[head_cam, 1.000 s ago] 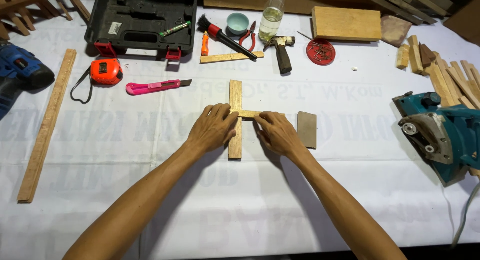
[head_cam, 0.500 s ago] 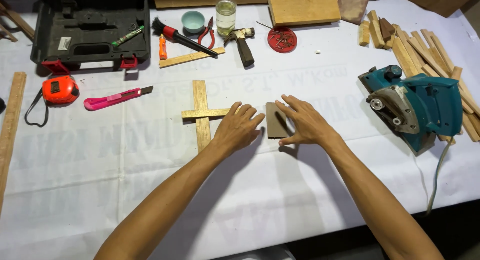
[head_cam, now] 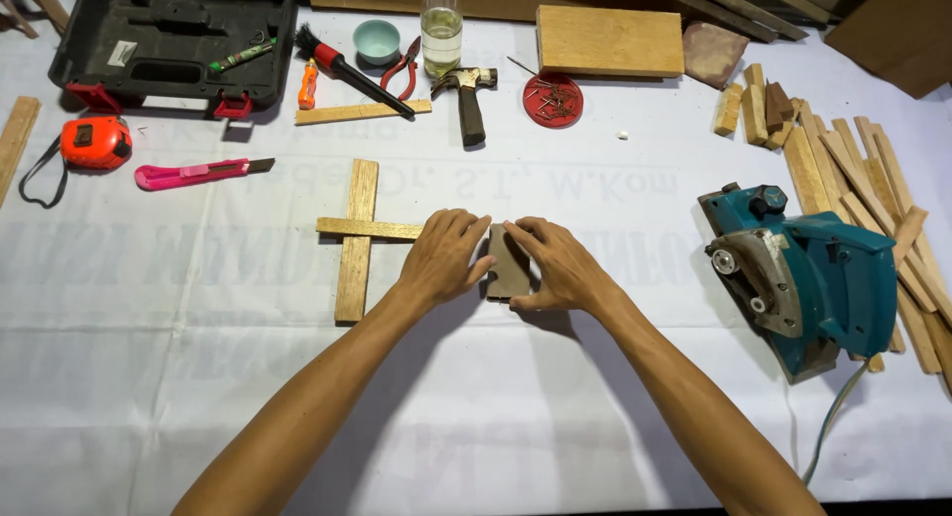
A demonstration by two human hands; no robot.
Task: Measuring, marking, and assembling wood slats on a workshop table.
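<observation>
A small grey-brown rectangular pad (head_cam: 508, 266), like a piece of sandpaper, lies on the white sheet between my two hands. My left hand (head_cam: 444, 254) rests with its fingertips on the pad's left edge. My right hand (head_cam: 555, 263) grips the pad's right side, fingers over its top. Left of my hands lies a wooden cross (head_cam: 358, 234) made of two flat slats, one upright and one laid across it; the cross slat's right end runs under my left hand.
A teal electric planer (head_cam: 805, 274) sits at the right, beside a pile of wood strips (head_cam: 873, 179). Along the back: black tool case (head_cam: 169, 35), orange tape measure (head_cam: 94, 142), pink utility knife (head_cam: 198, 172), hammer (head_cam: 468, 98), red nail lid (head_cam: 552, 100), wooden block (head_cam: 609, 40).
Both hands left the centre of the wooden cross and moved right onto the grey pad. The camera view also shifted right.
</observation>
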